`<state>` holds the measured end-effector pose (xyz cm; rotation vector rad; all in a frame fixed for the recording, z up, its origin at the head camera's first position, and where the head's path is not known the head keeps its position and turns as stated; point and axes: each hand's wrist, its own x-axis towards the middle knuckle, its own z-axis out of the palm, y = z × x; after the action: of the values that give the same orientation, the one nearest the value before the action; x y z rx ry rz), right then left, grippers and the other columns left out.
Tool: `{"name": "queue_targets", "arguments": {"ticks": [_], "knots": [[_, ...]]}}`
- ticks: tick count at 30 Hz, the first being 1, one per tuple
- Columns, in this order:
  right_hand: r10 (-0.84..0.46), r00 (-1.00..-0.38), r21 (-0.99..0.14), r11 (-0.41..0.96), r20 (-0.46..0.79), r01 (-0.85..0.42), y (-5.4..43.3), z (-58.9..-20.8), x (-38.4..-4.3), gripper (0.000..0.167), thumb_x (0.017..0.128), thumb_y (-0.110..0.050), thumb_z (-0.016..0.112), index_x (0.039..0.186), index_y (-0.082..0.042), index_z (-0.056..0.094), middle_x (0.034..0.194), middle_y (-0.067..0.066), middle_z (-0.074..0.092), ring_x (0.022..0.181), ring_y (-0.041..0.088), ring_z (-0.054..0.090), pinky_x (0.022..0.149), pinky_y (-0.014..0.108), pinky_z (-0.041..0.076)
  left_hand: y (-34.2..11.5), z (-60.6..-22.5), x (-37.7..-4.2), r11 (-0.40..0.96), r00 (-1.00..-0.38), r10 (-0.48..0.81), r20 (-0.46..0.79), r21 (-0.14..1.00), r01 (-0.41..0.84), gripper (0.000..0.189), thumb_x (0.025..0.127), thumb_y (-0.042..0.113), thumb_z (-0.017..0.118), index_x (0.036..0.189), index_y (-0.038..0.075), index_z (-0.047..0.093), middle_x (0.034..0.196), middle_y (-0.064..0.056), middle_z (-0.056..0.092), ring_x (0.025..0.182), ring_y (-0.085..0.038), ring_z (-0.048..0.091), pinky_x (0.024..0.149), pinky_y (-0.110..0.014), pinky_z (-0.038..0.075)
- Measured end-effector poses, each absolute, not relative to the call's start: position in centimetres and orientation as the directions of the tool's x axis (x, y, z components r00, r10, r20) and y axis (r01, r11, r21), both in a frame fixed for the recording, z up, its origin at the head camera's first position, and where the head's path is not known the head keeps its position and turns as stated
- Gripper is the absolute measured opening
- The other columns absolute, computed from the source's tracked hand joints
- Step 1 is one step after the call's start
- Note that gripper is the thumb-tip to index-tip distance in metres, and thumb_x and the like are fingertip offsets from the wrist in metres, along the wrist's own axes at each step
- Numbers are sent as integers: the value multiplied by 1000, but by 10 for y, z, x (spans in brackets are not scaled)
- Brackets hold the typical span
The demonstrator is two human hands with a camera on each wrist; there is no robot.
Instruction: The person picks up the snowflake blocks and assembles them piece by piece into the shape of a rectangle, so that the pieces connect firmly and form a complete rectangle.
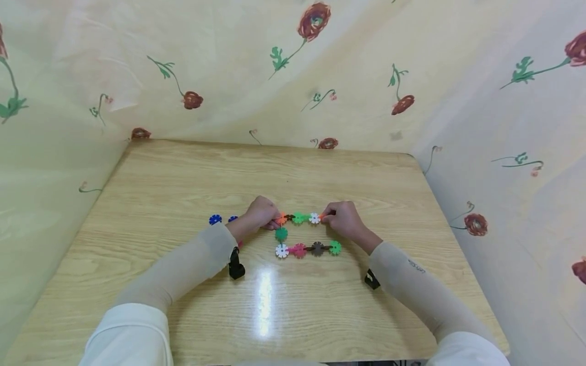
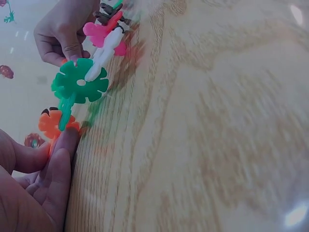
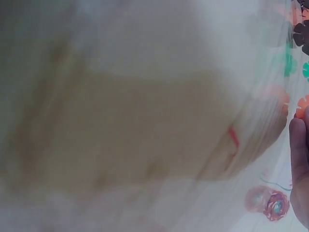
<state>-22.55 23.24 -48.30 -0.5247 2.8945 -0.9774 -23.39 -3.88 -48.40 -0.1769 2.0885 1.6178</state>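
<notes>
Flower-shaped plastic discs are linked into an open-sided figure on the table. My left hand (image 1: 263,212) pinches the orange disc (image 2: 48,124) at its upper left corner. From there the top row runs through a dark piece, a light green disc (image 1: 298,217) and a white disc (image 1: 314,218). At its right end my right hand (image 1: 345,221) pinches an orange piece (image 1: 322,217). A darker green disc (image 2: 79,79) joins the corner to the lower row of white (image 1: 282,251), pink (image 1: 299,250), dark (image 1: 318,248) and light green (image 1: 335,247) discs.
Two blue discs (image 1: 215,219) lie left of my left hand, partly behind the wrist, with a bit of pink showing below. Black wrist mounts (image 1: 236,264) hang under both forearms. Flower-printed cloth (image 1: 256,76) borders the wooden table (image 1: 206,168). Blurred pale fabric (image 3: 145,125) fills most of the right wrist view.
</notes>
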Motion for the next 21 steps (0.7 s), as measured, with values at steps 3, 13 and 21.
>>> {"name": "queue_targets", "arguments": {"ticks": [3,13,21], "knots": [[-331,-942,-606,739,55,-295,233,-483,-226,12,88,-5,78,77,-11,76,74,-2,71,65,14,60,59,31,50,-40,-484,-235,296,-864,197,-463,869,-398,13,94,0,59,92,-5,71,70,-13,70,53,-15,67,47,-23,53],[-403,-915,-549,769,-21,-327,237,-477,-228,6,93,-12,75,87,-10,74,82,-1,69,74,14,62,68,33,54,-48,-477,-237,299,-817,298,-494,861,-412,16,97,4,64,107,-6,71,82,-14,74,62,-15,70,54,-24,56],[-436,-894,-513,793,-100,-329,240,-470,-233,7,96,-8,68,99,-7,75,93,4,72,84,20,66,75,40,57,-58,-476,-244,317,-779,338,-528,843,-434,19,100,12,63,107,-4,70,84,-17,74,60,-17,70,55,-26,57]]}}
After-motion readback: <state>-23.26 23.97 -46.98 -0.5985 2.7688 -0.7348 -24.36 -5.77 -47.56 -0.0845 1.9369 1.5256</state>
